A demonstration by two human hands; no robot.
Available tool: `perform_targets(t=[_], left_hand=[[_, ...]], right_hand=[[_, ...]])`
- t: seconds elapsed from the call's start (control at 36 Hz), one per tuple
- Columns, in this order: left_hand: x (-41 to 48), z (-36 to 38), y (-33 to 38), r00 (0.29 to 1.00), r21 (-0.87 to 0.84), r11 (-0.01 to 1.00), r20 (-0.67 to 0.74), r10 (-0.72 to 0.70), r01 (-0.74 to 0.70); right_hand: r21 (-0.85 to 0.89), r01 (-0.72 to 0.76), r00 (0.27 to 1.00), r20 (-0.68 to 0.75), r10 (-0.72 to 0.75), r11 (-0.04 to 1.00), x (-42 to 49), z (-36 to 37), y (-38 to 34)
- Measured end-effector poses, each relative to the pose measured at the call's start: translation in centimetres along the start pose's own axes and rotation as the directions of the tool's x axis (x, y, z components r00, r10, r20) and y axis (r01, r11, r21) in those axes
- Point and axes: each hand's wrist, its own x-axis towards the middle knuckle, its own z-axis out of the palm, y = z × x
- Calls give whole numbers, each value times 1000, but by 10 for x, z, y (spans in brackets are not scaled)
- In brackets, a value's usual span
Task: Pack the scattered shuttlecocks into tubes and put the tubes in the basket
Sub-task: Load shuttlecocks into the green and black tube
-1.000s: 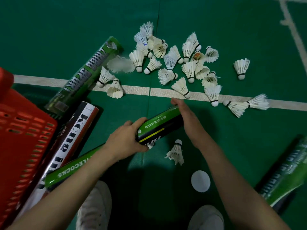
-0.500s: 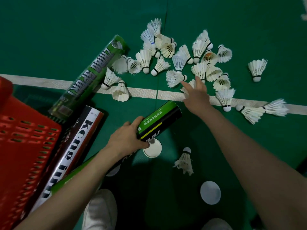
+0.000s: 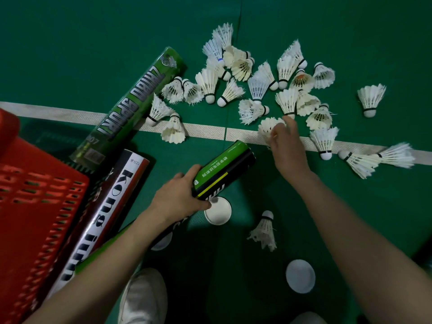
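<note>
My left hand (image 3: pixel 178 197) grips a green and black tube (image 3: pixel 222 168) near its open far end, which tilts up to the right. My right hand (image 3: pixel 286 146) reaches over the white court line and its fingers curl round a white shuttlecock (image 3: pixel 268 127). Several more shuttlecocks (image 3: pixel 257 85) lie scattered on the green floor beyond the line. One shuttlecock (image 3: pixel 265 230) lies alone between my arms. The red basket (image 3: pixel 35 206) stands at the left edge.
A green tube (image 3: pixel 131 106) and a white, black and red tube (image 3: pixel 107 206) lie beside the basket. White tube caps lie on the floor: one cap (image 3: pixel 218 211) under the held tube, another cap (image 3: pixel 300 275) near my right forearm. My white shoes (image 3: pixel 145 298) show at the bottom.
My right hand left the tube's mouth, reached out to the shuttlecock pile and closed on one at the line. My left hand kept the tube held in place.
</note>
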Motion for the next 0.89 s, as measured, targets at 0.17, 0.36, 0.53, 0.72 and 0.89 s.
perform_targets(t=[0.17, 0.36, 0.53, 0.72, 0.89], left_hand=[[-15, 3, -3, 999, -2, 1000, -35, 30, -31], [-38, 7, 1, 985, -37, 984, -40, 170, -172], [-55, 11, 1, 974, -24, 974, -27, 226, -227], [-69, 19, 1, 976, 4, 976, -10, 218, -218], [-77, 21, 1, 978, 24, 978, -23, 206, -205]], right_hand=[[432, -205, 958, -94, 270, 878, -36, -22, -18], [662, -329, 943, 192, 272, 673, -81, -38, -35], [661, -336, 941, 199, 274, 671, -112, -44, -47], [672, -366, 930, 268, 250, 644, -140, -41, -56], [679, -397, 916, 342, 211, 618, -151, -40, -65]])
